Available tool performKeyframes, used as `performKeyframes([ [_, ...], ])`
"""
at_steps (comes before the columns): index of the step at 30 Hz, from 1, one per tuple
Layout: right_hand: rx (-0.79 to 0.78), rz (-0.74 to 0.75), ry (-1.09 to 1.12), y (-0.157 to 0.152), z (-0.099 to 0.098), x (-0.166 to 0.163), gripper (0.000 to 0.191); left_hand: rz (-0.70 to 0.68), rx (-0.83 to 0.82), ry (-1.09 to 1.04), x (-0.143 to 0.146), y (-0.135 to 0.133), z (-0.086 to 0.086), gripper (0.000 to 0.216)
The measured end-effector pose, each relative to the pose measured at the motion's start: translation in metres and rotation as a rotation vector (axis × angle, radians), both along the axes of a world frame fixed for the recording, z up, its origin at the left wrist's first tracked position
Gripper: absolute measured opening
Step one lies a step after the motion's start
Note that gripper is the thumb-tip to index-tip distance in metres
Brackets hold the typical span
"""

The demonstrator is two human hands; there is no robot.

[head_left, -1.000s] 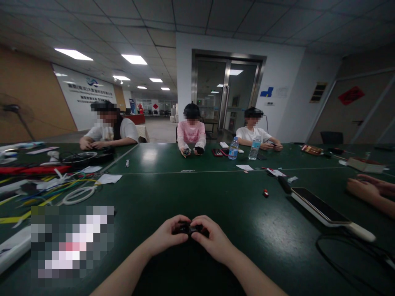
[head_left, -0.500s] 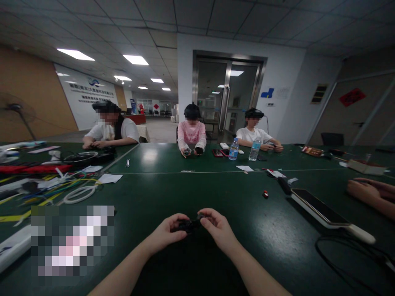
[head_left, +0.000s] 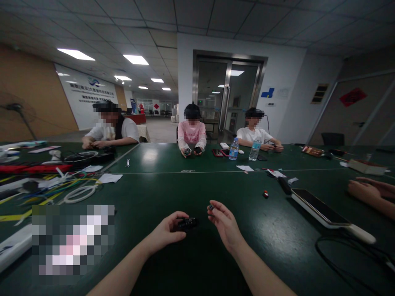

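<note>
My left hand [head_left: 173, 229] is closed round a small black object [head_left: 189, 224] with a glossy, uneven surface; its kind is too dark to make out. Between thumb and fingertips, my right hand [head_left: 224, 224] pinches a tiny dark piece [head_left: 211, 207], raised a little and apart from the black object. Both hands are above the green table [head_left: 148, 255] in front of me. The far side of the black object is visible, while my left fingers cover its near end.
Cables [head_left: 80, 193] and tools crowd the left. On the right lie a small red-and-black item [head_left: 266, 194], a white handled device with a dark screen [head_left: 321, 207] and a black cord [head_left: 321, 250]. Water bottles [head_left: 233, 149] stand farther back. Co-workers sit around; one person's hands [head_left: 367, 193] rest at right.
My right hand has moved right, away from the black object, with the tiny piece between its fingers. My left hand has stayed nearly in place, and more of the black object shows.
</note>
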State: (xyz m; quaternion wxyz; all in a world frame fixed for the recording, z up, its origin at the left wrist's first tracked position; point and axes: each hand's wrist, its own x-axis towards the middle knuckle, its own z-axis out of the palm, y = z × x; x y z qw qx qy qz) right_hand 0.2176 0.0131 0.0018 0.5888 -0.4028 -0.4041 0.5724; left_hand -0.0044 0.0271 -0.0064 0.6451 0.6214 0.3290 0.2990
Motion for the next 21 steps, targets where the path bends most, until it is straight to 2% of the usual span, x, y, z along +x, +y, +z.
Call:
performKeyframes([
  [6,-0.001,-0.018,0.053,0.0029,-0.0035,0.0035,0.034,0.013,0.022,-0.011,-0.0001,0.0011,-0.0026,0.045],
  [16,0.007,-0.017,0.047,0.0035,-0.0049,0.0034,0.031,0.014,-0.004,0.024,0.0016,-0.0018,0.0065,0.041],
  [21,-0.016,-0.005,0.073,0.0026,-0.0034,0.0029,0.027,0.017,0.001,0.026,0.0015,-0.0011,0.0039,0.04],
])
